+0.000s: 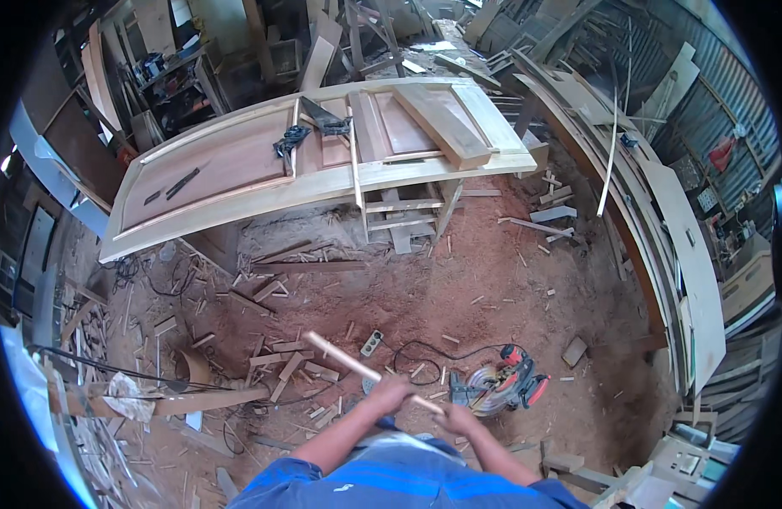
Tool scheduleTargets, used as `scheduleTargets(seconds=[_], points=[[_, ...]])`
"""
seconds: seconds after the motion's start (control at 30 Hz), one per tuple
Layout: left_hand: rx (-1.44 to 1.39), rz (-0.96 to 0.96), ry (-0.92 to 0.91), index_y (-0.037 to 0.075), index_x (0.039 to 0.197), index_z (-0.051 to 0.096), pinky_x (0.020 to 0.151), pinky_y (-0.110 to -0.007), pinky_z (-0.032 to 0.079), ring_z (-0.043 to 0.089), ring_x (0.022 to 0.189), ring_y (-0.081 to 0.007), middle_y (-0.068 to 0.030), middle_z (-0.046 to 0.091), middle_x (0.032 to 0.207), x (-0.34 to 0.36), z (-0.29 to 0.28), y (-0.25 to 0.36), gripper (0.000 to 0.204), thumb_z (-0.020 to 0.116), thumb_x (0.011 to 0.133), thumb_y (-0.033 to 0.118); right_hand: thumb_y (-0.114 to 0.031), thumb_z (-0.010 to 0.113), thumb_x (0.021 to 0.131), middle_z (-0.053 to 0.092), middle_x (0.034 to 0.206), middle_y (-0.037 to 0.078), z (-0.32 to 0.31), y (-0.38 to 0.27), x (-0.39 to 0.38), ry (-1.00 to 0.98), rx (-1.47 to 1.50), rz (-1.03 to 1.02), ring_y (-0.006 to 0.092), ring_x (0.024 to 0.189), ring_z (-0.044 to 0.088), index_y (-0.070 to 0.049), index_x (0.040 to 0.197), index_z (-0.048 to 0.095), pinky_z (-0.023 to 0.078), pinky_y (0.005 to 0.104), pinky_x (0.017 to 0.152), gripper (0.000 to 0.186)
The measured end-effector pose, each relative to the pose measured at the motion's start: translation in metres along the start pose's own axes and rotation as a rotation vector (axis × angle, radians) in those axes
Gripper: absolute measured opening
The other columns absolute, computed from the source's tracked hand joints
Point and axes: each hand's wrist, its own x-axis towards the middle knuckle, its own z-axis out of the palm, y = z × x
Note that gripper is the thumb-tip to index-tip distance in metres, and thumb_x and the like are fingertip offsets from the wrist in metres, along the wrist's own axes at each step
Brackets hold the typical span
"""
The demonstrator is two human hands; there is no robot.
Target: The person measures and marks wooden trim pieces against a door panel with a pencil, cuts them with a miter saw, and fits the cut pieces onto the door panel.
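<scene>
My left hand (389, 392) and my right hand (456, 417) are both closed on a narrow pale wooden stick (343, 356), held in front of my body, with its longer end sloping up toward the left. Below it on the dusty floor sits a red and black miter saw (491, 388) with a round blade, just beyond my right hand. A small power strip (370, 343) and a black cable lie on the floor beside the stick.
A large panelled wooden door (238, 193) rests across supports ahead, with a plank (433, 120) and tools on it. Long boards (689, 263) line the right. Offcuts (289, 369) litter the floor. A wooden beam (196, 405) juts in from the left.
</scene>
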Motion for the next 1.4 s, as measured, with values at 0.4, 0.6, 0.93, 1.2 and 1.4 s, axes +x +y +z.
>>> scheduleTargets(seconds=[0.4, 0.6, 0.93, 1.2, 1.4], points=[[-0.200, -0.233, 0.737, 0.009, 0.112, 0.078, 0.093, -0.047, 0.057, 0.071, 0.105, -0.0373, -0.0151, 0.074, 0.111, 0.009, -0.244, -0.124, 0.024, 0.077, 0.092, 0.022, -0.033, 0.062, 0.109, 0.061, 0.076, 0.002, -0.193, -0.206, 0.112, 0.310, 0.629, -0.209, 0.0115, 0.062, 0.063, -0.006, 0.116, 0.065, 0.048, 0.0305, 0.054, 0.028], [-0.382, -0.493, 0.574, 0.007, 0.114, 0.078, 0.090, -0.042, 0.059, 0.075, 0.103, -0.0324, -0.0171, 0.077, 0.112, 0.029, -0.244, -0.160, 0.028, 0.077, 0.094, 0.027, -0.029, 0.067, 0.104, 0.069, 0.088, 0.012, -0.240, -0.239, 0.260, 0.361, 0.621, -0.291, 0.0220, 0.079, 0.069, -0.003, 0.124, 0.065, 0.054, 0.0388, 0.071, 0.033], [-0.585, -0.770, 0.582, 0.002, 0.121, 0.076, 0.092, -0.040, 0.059, 0.075, 0.103, -0.0297, -0.0190, 0.077, 0.114, 0.149, -0.283, -0.202, 0.032, 0.076, 0.097, 0.023, -0.008, 0.062, 0.093, 0.063, 0.134, 0.033, -0.405, -0.410, 0.511, 0.468, 0.411, -0.433, 0.0508, 0.127, 0.060, 0.000, 0.150, 0.050, 0.048, 0.0551, 0.108, 0.058], [-0.547, -0.760, 0.621, 0.005, 0.121, 0.076, 0.097, -0.042, 0.057, 0.073, 0.109, -0.0336, -0.0185, 0.076, 0.117, 0.208, -0.349, -0.204, 0.031, 0.076, 0.097, 0.025, -0.004, 0.063, 0.090, 0.060, 0.132, 0.029, -0.467, -0.435, 0.610, 0.481, -0.002, -0.406, 0.0478, 0.126, 0.060, -0.005, 0.147, 0.054, 0.050, 0.0540, 0.108, 0.057], [-0.549, -0.820, 0.718, 0.004, 0.120, 0.075, 0.096, -0.041, 0.057, 0.074, 0.109, -0.0324, -0.0171, 0.076, 0.117, 0.218, -0.374, -0.249, 0.031, 0.076, 0.097, 0.024, -0.008, 0.072, 0.087, 0.071, 0.111, 0.026, -0.476, -0.427, 0.616, 0.414, 0.030, -0.500, 0.0442, 0.109, 0.070, -0.005, 0.144, 0.055, 0.056, 0.0519, 0.097, 0.060]])
